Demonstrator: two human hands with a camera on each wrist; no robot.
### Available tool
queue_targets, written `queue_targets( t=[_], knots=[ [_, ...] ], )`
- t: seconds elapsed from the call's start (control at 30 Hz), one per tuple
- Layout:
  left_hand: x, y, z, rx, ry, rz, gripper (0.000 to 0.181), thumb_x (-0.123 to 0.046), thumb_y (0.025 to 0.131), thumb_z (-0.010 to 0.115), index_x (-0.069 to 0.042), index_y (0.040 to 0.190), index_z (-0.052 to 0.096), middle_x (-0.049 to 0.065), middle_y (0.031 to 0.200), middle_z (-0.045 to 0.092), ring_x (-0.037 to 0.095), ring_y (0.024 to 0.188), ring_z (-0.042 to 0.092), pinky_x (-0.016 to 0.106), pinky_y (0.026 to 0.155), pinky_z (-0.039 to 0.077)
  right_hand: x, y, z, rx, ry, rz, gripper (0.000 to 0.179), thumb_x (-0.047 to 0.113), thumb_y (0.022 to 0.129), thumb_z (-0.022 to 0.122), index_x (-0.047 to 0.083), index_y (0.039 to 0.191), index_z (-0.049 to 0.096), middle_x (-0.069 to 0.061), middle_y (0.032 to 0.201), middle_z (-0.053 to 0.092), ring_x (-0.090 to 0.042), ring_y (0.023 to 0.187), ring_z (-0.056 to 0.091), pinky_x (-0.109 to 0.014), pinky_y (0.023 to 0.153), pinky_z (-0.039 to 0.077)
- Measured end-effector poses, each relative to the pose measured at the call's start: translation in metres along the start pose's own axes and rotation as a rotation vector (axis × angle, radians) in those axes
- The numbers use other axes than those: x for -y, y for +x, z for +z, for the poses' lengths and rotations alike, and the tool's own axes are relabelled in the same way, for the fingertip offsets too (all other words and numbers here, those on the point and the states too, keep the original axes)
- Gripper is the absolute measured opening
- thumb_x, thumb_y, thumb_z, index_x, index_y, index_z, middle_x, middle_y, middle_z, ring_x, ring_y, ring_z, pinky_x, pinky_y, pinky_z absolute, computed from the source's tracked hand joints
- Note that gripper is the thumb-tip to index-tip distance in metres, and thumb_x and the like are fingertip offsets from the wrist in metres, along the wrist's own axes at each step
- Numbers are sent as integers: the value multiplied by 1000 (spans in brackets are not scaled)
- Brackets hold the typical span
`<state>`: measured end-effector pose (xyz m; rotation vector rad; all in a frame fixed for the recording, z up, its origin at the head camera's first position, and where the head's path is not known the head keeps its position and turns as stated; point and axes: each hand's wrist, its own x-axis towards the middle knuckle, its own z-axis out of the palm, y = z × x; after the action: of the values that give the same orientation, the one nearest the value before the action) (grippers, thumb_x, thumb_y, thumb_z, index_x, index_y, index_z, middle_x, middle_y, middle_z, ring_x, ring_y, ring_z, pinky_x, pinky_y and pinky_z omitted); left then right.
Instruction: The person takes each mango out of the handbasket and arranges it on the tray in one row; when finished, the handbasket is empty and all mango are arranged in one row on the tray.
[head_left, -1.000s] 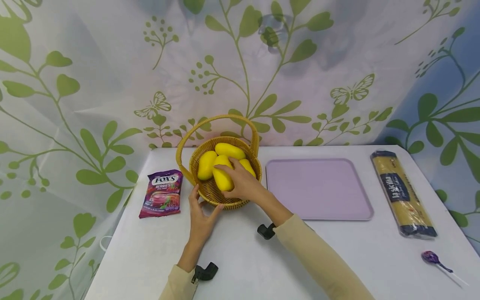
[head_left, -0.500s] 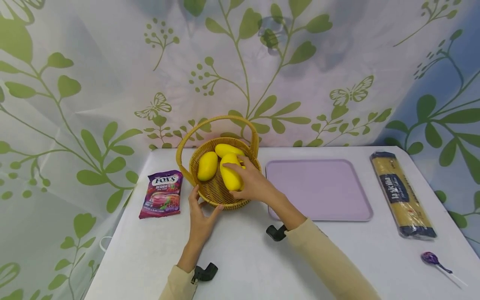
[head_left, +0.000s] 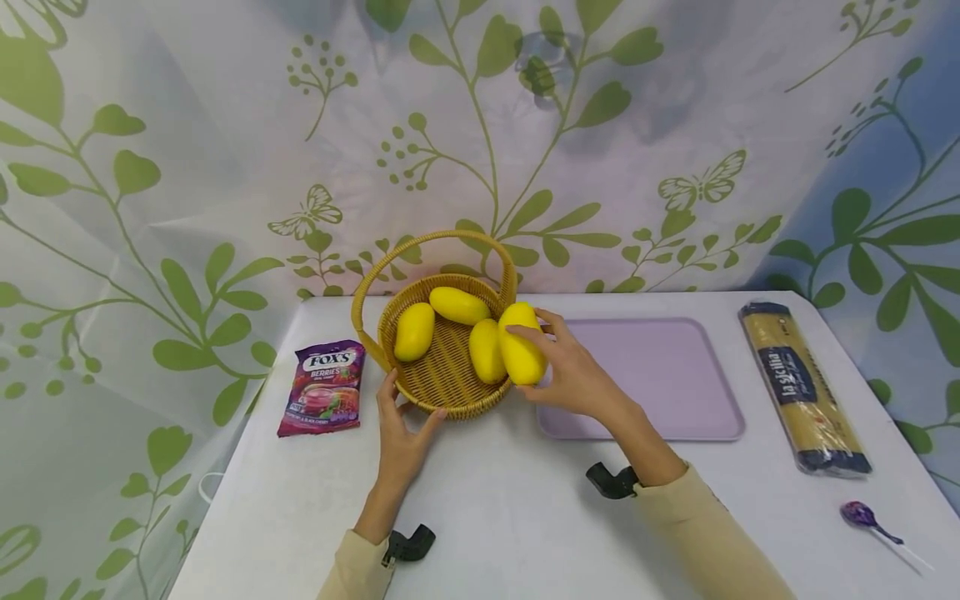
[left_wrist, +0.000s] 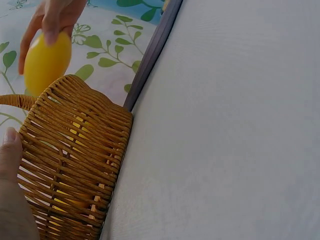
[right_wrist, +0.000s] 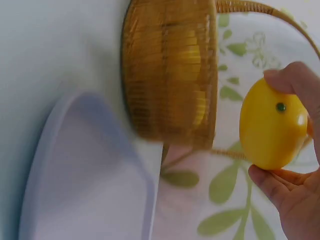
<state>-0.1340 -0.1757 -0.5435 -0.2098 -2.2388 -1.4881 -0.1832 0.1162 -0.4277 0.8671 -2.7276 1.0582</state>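
In the head view my right hand [head_left: 573, 367] grips a yellow mango [head_left: 522, 343] above the right rim of the wicker basket [head_left: 442, 404]. Its thumb and fingers curl round the fruit, and a small green stem dot shows on the mango [right_wrist: 275, 125] in the right wrist view. Inside the basket lie three more mangoes: one at the left [head_left: 415, 332], one at the back [head_left: 459, 306] and one at the right [head_left: 487, 352]. My left hand [head_left: 401, 446] holds the basket at its front left, the thumb [left_wrist: 10, 155] near the rim in the left wrist view.
A lilac tray [head_left: 645, 379] lies right of the basket, partly behind my right hand. Farther right are a pack of spaghetti [head_left: 804, 387] and a wrapped lollipop [head_left: 870, 521]. A purple candy bag [head_left: 324, 387] lies left of the basket, whose tall handle [head_left: 435, 236] arches over it.
My right hand has lifted the mango from the basket's middle and carried it rightward over the rim. The right-hand mango inside is now uncovered. My left hand stays in place.
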Motion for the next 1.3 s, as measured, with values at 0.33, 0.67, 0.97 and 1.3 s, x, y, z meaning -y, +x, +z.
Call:
queue_targets(
  t=[0.33,0.67,0.97,1.3],
  knots=[
    [1,-1,1,8,8,-39,94,-19,83,79,-15,154,19,18,156,24,38,140,33,54,101,43,-45,-22,-11,-4,-81,111,80,20,71,84,22,142,48,-25,153,26,-43,126,45,-56,89,52],
    [-2,-3,1,6,12,-30,94,-19,84,78,-22,155,17,20,155,24,39,139,33,56,100,43,-74,-26,5,29,-57,133,78,16,70,84,16,141,50,-30,146,30,-46,122,46,-60,91,49],
    [2,-4,2,6,15,-31,93,-19,83,79,-8,153,19,19,156,25,37,139,34,54,100,43,-81,-27,12,54,-68,130,82,17,73,84,19,145,45,-31,145,32,-48,120,47,-59,89,51],
    [-24,-1,-1,-3,-1,8,91,-5,82,77,-2,152,20,25,153,26,49,135,34,64,96,42,-83,-25,14,70,-64,142,82,20,74,85,17,145,44,-32,150,26,-48,125,46,-62,95,47]
  ],
)
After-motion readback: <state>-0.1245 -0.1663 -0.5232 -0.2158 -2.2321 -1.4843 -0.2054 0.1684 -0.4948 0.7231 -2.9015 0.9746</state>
